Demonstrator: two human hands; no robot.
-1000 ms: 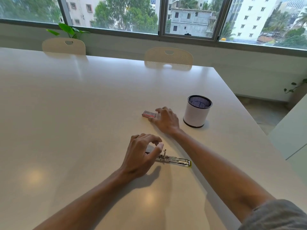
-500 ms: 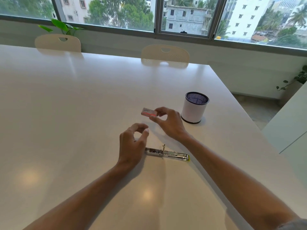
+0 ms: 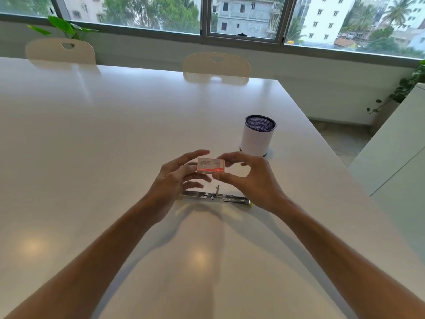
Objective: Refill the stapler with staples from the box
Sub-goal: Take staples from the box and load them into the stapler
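- Right hand [image 3: 250, 178] pinching the right end of the staple box [image 3: 211, 165] between thumb and fingers, above the bench [image 3: 96, 134].
- Left hand [image 3: 177, 176] with fingers spread loosely, fingertips touching the box's left end.
- Box face up: red band with white print, too small to read.
- Stapler [image 3: 216, 197] lying opened flat on the bench at 6 o'clock from the box.
- White cup with dark mesh rim [image 3: 258, 135] standing at 2 o'clock from the hands.

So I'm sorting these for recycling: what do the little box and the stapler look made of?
The box looks like printed matte cardboard, with a red band. The stapler looks like bare shiny metal, given its silvery glint, with a small yellow-green tip, possibly plastic.
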